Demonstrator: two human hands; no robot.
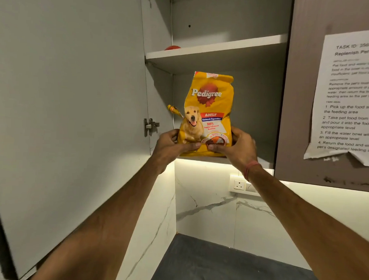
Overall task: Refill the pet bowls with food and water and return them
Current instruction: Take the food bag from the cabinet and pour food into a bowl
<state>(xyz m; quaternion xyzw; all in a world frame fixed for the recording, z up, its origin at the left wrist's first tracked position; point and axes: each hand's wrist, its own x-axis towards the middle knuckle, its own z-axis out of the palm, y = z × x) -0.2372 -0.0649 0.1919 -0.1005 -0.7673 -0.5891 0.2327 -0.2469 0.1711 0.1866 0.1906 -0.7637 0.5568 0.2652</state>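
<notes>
Head view has my left hand (171, 144) and right hand (238, 147) both clamped round the base of the pet food bag (207, 113), upright on the lower cabinet shelf (249, 162); crinkly soft pouch, probably light, slippery film, so I grip low at the sides

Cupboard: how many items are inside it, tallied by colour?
Yellow: 2, the dog food bag that the left hand and right hand hold at the lower shelf, and a small packet behind it.
Red: 1, a round thing on the upper shelf, mostly hidden.
Total: 3
</notes>
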